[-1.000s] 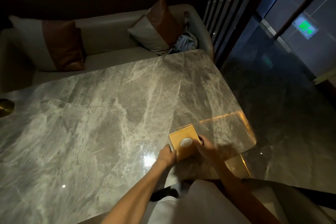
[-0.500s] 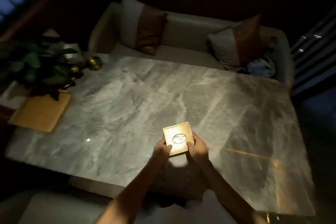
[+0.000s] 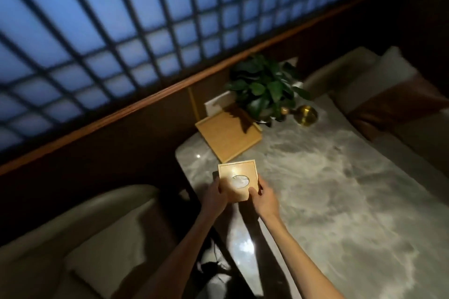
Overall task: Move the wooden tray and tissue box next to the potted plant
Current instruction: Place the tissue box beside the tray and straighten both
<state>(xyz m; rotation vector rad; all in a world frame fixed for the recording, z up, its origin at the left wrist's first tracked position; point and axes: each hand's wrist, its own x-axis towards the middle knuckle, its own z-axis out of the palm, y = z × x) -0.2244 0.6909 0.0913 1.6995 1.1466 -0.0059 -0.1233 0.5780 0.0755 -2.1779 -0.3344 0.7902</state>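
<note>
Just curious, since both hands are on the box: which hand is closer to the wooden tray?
Left, slightly. The left hand grips the tissue box just below the wooden tray; the right hand holds the opposite side, a bit lower.

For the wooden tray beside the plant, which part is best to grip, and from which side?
Probably the long near edge of the tray, approached from the person's side. The tray lies flat with a low raised rim, and plant leaves hang over its far corner, so that side is crowded.

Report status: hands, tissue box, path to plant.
Left hand and right hand gripping tissue box. Wooden tray beside potted plant. Nothing between box and tray.
</note>
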